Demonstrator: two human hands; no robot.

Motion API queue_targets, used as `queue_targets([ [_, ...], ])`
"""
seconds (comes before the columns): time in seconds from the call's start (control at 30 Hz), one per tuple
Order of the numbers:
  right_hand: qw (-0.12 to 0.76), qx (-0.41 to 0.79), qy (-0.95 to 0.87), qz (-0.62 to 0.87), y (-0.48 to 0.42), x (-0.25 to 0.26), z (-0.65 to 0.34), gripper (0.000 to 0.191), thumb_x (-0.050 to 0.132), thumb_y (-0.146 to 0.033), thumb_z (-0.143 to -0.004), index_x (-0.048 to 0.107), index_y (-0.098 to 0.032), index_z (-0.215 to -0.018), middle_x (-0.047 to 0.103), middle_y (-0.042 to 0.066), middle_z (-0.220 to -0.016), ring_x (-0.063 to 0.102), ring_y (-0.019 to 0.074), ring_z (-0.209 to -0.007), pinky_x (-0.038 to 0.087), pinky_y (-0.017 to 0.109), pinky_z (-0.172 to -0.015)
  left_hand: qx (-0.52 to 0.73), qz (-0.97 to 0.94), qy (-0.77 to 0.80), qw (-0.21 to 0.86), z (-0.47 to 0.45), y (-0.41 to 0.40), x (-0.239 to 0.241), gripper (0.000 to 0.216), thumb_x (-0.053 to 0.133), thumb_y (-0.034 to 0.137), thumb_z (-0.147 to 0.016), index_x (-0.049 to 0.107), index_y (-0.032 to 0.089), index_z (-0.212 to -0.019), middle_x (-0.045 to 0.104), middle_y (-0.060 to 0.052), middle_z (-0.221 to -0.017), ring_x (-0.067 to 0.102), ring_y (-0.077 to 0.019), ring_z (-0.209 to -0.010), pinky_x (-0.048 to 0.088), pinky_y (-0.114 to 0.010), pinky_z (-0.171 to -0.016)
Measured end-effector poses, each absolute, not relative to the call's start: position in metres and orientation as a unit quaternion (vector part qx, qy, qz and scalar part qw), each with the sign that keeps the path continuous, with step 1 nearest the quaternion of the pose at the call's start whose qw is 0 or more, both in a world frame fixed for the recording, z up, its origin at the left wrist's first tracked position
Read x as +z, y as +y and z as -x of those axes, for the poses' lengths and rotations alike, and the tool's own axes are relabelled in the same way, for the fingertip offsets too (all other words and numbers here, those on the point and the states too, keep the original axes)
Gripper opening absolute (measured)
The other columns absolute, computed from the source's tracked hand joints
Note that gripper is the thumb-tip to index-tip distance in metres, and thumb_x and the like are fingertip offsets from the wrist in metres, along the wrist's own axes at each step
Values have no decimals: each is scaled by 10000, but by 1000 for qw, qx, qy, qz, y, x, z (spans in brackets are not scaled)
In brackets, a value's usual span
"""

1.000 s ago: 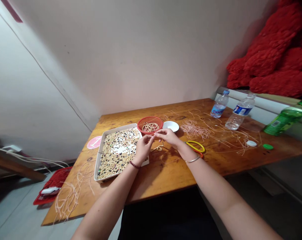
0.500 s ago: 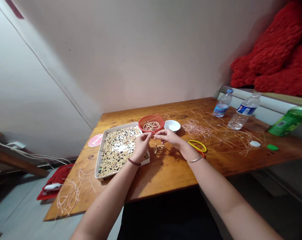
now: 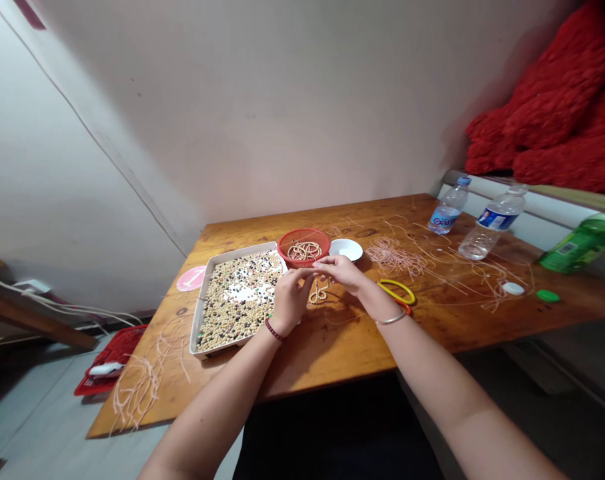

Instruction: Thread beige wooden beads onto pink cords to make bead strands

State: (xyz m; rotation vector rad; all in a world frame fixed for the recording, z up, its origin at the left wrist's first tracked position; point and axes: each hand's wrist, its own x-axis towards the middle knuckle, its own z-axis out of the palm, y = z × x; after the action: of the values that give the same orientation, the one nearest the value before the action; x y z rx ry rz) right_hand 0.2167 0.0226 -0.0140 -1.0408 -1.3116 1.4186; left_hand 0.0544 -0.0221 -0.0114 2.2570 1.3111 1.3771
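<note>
Fingers of left hand [image 3: 291, 300] and right hand [image 3: 342, 273] closed, tips meeting just in front of red basket [image 3: 305, 233]

Anything pinched too thin to make out (no clear view between the tips). Short beaded strand [image 3: 319, 292] on wooden table [image 3: 342, 347] just in front of basket, between both hands, long axis slanting; bead tray [image 3: 201, 300] left of basket.

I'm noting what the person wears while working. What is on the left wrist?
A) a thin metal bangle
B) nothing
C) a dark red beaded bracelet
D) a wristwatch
C. The left hand has a dark red beaded bracelet at its wrist, while the thin metal bangle is on the other arm.
</note>
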Motion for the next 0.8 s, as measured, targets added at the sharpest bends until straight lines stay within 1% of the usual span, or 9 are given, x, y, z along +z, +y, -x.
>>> queue_targets([
  [0.1, 453, 583, -526, 422, 23, -14, -217, 262, 746, -358, -668, 705, -150, -822, 691, 43, -703, 591, 90, -574, 322, 158, -427, 442, -774, 440, 108, -56, -24, -12, 231, 485, 333, -917, 663, 212, -1002, 697, -49, -898, 613, -160, -746, 463, -279, -723],
  [0.17, 452, 591, -518, 422, 23, -14, -217, 260, 745, -348, -663, 698, -145, -818, 698, 48, -733, 585, 87, -571, 332, 163, -439, 455, -766, 433, 138, -57, -25, -12, 262, 426, 324, -943, 631, 215, -1064, 695, -61, -967, 640, -175, -827, 478, -286, -746],
  [0.23, 450, 594, -519, 418, 24, -15, -216, 264, 739, -349, -666, 694, -139, -820, 703, 52, -756, 574, 82, -563, 321, 168, -437, 478, -752, 417, 179, -58, -24, -11, 250, 406, 303, -950, 597, 219, -1088, 694, -63, -985, 657, -180, -878, 497, -287, -752],
  [0.33, 448, 586, -534, 413, 24, -15, -216, 263, 724, -361, -683, 693, -136, -815, 697, 47, -741, 563, 80, -553, 284, 172, -421, 500, -733, 395, 237, -59, -22, -12, 185, 496, 290, -910, 560, 219, -1068, 694, -59, -966, 675, -184, -882, 520, -277, -716],
  [0.4, 443, 583, -542, 413, 24, -16, -216, 259, 717, -366, -693, 691, -142, -820, 689, 39, -725, 562, 76, -541, 270, 172, -413, 509, -721, 394, 256, -59, -21, -12, 202, 566, 282, -867, 549, 219, -1057, 689, -63, -974, 680, -188, -882, 525, -263, -675],
  [0.47, 436, 586, -546, 410, 24, -16, -216, 260, 716, -366, -697, 688, -149, -839, 684, 32, -718, 555, 68, -515, 270, 171, -409, 517, -711, 398, 262, -59, -21, -12, 223, 613, 263, -830, 550, 219, -1039, 688, -61, -969, 682, -187, -873, 522, -249, -648],
  [0.63, 423, 584, -565, 401, 23, -16, -214, 268, 711, -377, -706, 686, -148, -841, 678, 25, -700, 539, 58, -471, 278, 172, -406, 529, -700, 407, 254, -57, -20, -13, 204, 661, 204, -768, 567, 208, -949, 690, -42, -921, 679, -171, -821, 500, -245, -664],
  [0.8, 410, 580, -589, 385, 22, -16, -212, 265, 700, -385, -714, 692, -144, -823, 690, 36, -734, 550, 57, -472, 269, 172, -405, 537, -692, 436, 207, -55, -19, -13, 138, 661, 212, -748, 563, 192, -843, 664, -11, -760, 619, -135, -679, 454, -230, -620],
])
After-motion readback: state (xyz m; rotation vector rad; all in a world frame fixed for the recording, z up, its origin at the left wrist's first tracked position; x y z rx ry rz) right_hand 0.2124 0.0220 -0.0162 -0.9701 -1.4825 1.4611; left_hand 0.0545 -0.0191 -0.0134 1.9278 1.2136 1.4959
